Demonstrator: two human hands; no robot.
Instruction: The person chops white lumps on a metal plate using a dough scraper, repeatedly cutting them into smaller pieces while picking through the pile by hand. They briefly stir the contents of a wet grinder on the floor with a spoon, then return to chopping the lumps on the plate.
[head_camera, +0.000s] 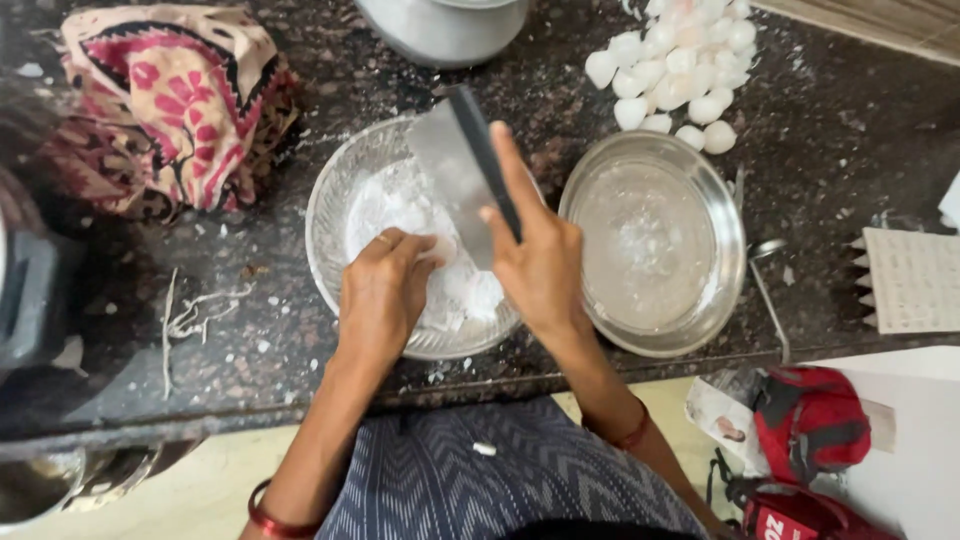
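Right hand (540, 265) grips the knife (462, 170); left hand (385, 290) pinches a white piece (440, 250) over the glass bowl (330, 215) (white chunks inside); steel plate (725, 250) just right.

Both forearms are stretched forward; the left hand (383, 285) is curled downward, the right hand (540, 262) closed, forefinger extended.
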